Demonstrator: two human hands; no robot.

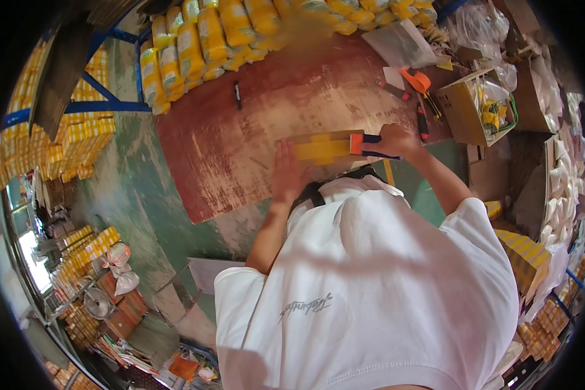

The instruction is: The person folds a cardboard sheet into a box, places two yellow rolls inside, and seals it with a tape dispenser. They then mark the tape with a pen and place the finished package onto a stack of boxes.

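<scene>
A small, flat cardboard box point(339, 134) lies near the front edge of the worn red tabletop point(214, 161). Yellow packing tape point(321, 150) runs along its upper face. My left hand point(286, 168) holds the box's left end, fingers laid over it and thumb along the near side. In my right hand point(395, 140) is a hand-held tape dispenser point(356, 144) with an orange front and a dark blue frame. The dispenser's front rests against the right end of the box. My palm hides part of its handle.
Yellow-wrapped packages point(190, 53) are stacked along the table's back. A black marker point(237, 95) lies nearer. At right are an orange tool point(418, 80), a red-and-black handled tool point(422, 124) and an open cardboard carton point(460, 105). A blue rack frame point(112, 106) stands at left.
</scene>
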